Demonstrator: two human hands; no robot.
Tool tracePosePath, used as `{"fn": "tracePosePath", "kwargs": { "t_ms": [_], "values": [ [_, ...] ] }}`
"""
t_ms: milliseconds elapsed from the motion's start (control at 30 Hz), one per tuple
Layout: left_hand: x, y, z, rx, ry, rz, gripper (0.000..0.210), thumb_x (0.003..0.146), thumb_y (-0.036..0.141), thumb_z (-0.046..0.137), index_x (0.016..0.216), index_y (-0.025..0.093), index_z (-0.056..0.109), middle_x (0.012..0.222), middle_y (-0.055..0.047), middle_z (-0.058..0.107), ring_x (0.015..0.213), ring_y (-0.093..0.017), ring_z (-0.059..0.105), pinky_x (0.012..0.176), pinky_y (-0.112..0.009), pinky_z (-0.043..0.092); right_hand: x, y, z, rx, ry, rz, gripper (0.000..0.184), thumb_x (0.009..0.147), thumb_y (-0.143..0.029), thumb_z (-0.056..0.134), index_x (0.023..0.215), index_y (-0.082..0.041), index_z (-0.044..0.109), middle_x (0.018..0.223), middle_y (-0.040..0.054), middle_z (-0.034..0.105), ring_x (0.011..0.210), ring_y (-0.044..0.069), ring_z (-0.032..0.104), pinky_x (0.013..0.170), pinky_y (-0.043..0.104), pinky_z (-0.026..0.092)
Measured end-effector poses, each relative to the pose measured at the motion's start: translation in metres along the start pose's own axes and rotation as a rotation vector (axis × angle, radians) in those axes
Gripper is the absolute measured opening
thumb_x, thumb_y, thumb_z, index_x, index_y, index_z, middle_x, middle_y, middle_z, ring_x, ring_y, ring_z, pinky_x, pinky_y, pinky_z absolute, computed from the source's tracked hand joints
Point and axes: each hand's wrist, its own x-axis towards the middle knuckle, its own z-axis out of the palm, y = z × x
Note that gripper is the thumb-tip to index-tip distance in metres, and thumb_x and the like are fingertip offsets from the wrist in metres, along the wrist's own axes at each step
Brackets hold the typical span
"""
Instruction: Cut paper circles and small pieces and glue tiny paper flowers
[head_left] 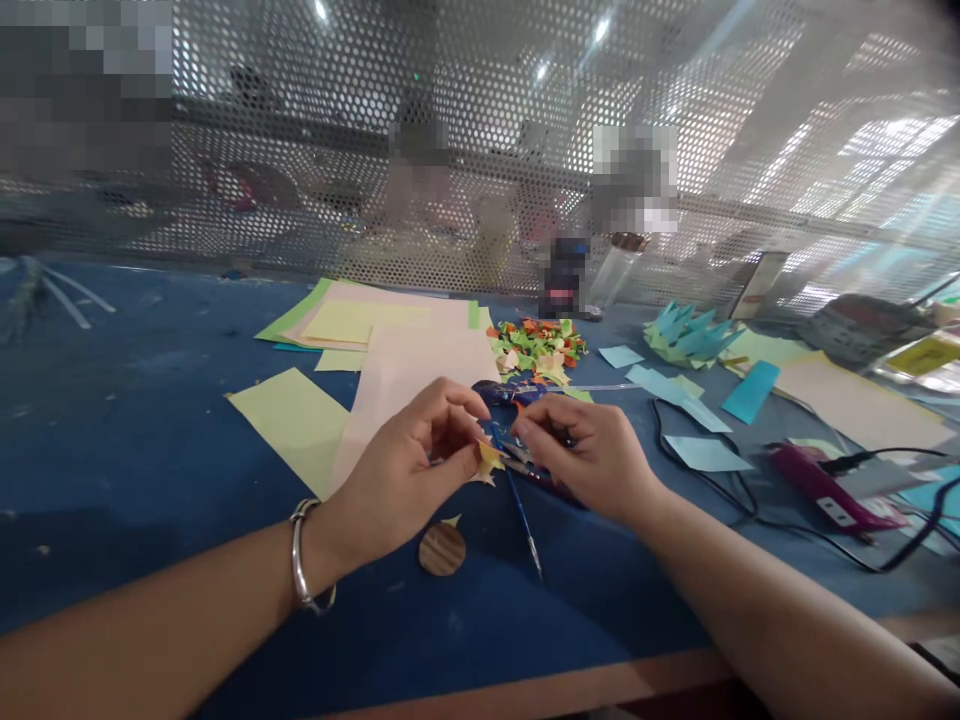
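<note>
Surface (375, 640), blue, bearing a pale pink sheet (427, 365). Two hands, mine: left hand (394, 490) pinching the final entry, right hand (592, 455) facing it, fingertips drawn together, contents I cannot tell. Brown disc (442, 550), nearer me; yellow paper piece (490, 457), between both hands, at my left fingertips, long axis unclear.

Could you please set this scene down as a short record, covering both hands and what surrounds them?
left hand: pinches a small yellow paper piece
right hand: fingers curled; grip unclear
between the hands: slim blue-handled tool, silvery tip toward the viewer
nearer the viewer: flat round brown disc
beyond the hands: pile of orange and green paper scraps
surface: blue tabletop
</note>
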Motion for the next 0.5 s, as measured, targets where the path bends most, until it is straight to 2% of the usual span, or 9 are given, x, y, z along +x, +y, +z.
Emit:
{"fn": "tracePosePath", "kwargs": {
  "t_ms": [100, 200, 333, 500],
  "values": [
    [0.0049, -0.0039, -0.0006, -0.079, 0.071, -0.104, 0.024, 0.087, 0.021, 0.065, 0.105, 0.027, 0.05, 0.08, 0.004, 0.062, 0.074, -0.014, 0.061, 0.07, -0.028, 0.049, 0.0014, 0.003, -0.0044, 0.061, -0.016, 0.027, 0.021, 0.094, -0.033, 0.058, 0.084, -0.017, 0.067, 0.063, -0.0016, 0.06, 0.053, 0.009, 0.052, 0.049, 0.022, 0.037],
    [0.0076, -0.0072, -0.0007, -0.071, 0.107, -0.15, 0.024, 0.086, 0.02, 0.066, 0.102, 0.027, 0.05, 0.078, 0.005, 0.062, 0.072, -0.014, 0.061, 0.067, -0.027, 0.047, 0.0011, 0.003, -0.0058, 0.076, -0.079, 0.025, 0.025, 0.094, -0.039, 0.06, 0.089, -0.017, 0.07, 0.065, -0.0013, 0.061, 0.051, 0.009, 0.05, 0.048, 0.022, 0.036],
    [0.0071, -0.0068, -0.0002, -0.026, 0.105, -0.146, 0.024, 0.084, 0.02, 0.065, 0.101, 0.027, 0.049, 0.077, 0.004, 0.063, 0.07, -0.014, 0.062, 0.064, -0.027, 0.048, -0.0006, 0.0011, -0.0028, 0.079, -0.137, 0.009, 0.025, 0.093, -0.041, 0.063, 0.093, -0.018, 0.071, 0.066, -0.0012, 0.062, 0.052, 0.008, 0.049, 0.049, 0.021, 0.037],
    [0.0036, -0.0036, 0.0026, 0.055, 0.085, -0.112, 0.023, 0.086, 0.026, 0.067, 0.102, 0.026, 0.05, 0.081, 0.003, 0.064, 0.073, -0.015, 0.063, 0.067, -0.028, 0.049, -0.0016, 0.0035, 0.0015, 0.074, -0.146, -0.028, 0.017, 0.093, -0.032, 0.062, 0.093, -0.018, 0.071, 0.069, -0.001, 0.062, 0.057, 0.009, 0.051, 0.053, 0.02, 0.039]
  ]
}}
